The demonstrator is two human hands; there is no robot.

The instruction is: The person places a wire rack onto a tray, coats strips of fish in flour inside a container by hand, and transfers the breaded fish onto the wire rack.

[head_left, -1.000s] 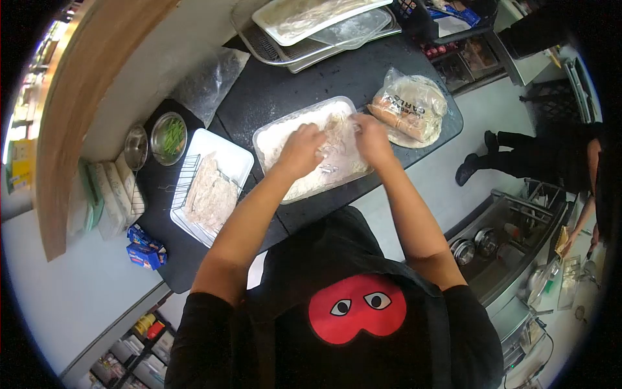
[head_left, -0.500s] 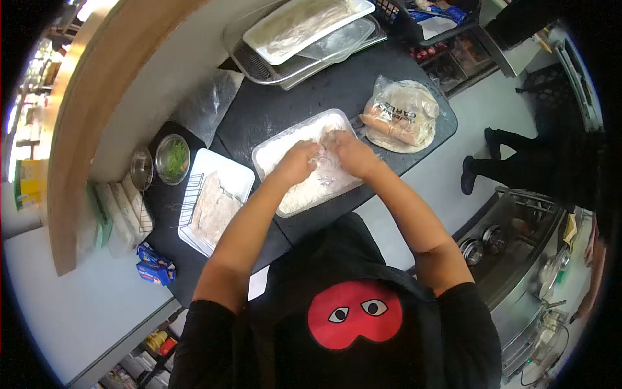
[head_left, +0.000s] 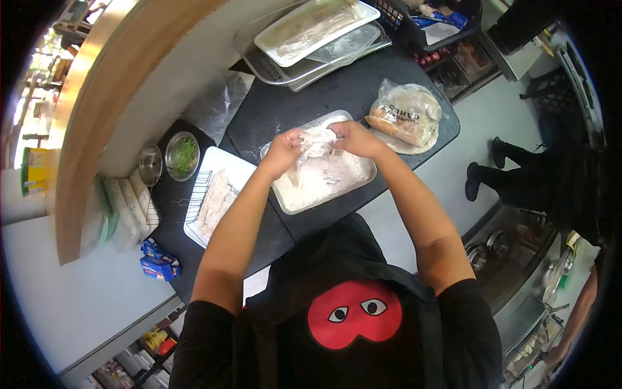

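Floury food [head_left: 317,144] is hanging over the tray [head_left: 287,211] near the tabletop's [head_left: 261,227] front edge; your left hand [head_left: 282,155] and right hand [head_left: 357,140] are pinching it.

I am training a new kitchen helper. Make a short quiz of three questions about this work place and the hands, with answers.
1. What do the left hand and right hand hold at the floured tray?
A) a blue box
B) a flour-covered piece
C) a wire rack
2. True or false: the printed plastic bag is to the person's right of that tray.
3. Fill in: the green pieces are in a metal ____.
Key: 1 B; 2 true; 3 bowl
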